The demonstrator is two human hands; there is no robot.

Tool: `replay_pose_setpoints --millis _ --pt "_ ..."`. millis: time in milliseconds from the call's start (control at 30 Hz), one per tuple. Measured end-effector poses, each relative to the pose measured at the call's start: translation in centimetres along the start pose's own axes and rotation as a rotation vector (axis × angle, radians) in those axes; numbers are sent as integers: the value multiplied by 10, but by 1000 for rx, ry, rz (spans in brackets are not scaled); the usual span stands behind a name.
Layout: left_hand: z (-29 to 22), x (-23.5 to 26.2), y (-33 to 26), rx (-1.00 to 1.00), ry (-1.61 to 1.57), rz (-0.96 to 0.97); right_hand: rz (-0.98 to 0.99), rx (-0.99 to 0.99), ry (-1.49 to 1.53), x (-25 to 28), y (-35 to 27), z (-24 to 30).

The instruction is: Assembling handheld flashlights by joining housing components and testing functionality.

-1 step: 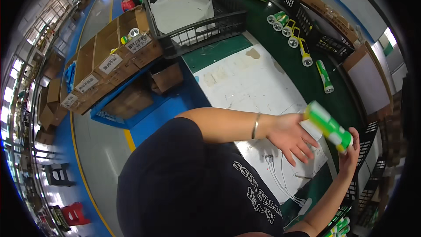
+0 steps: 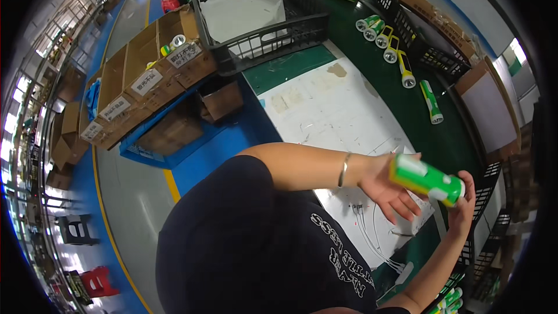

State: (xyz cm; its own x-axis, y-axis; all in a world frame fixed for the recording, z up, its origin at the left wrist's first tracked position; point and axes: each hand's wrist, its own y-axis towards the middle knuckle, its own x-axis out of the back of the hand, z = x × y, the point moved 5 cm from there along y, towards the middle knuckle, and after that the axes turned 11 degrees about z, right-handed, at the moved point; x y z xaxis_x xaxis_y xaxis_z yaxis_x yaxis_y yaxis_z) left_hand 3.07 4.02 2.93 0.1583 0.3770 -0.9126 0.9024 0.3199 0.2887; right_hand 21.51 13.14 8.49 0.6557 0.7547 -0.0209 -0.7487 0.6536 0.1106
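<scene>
A green, white and yellow cylindrical flashlight point(image 2: 429, 181) slants above the flat white board point(image 2: 343, 116) at its near right, one end within the right hand's point(image 2: 462, 209) curled fingers; the left hand point(image 2: 385, 191) spreads open under the blurred left end, contact uncertain. The step seems two-handed handling, calling next for a steady right grip. Farther off lies a slim green-and-white flashlight point(image 2: 431, 102).

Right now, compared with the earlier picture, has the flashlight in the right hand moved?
Yes. The held flashlight has swung closer to level in the view; its left end is lower and farther left, away from the lying flashlight.
</scene>
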Motion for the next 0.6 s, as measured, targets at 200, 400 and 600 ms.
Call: replay_pose_setpoints --millis 200,400,600 --pt "34 3 21 110 135 -120 10 -132 -12 -38 -17 -13" --pt "14 60 -9 -165 368 -730 -421 -136 -202 -50 -43 -38" --pt "25 81 9 -83 345 -698 -536 -189 -23 -80 -102 -78"
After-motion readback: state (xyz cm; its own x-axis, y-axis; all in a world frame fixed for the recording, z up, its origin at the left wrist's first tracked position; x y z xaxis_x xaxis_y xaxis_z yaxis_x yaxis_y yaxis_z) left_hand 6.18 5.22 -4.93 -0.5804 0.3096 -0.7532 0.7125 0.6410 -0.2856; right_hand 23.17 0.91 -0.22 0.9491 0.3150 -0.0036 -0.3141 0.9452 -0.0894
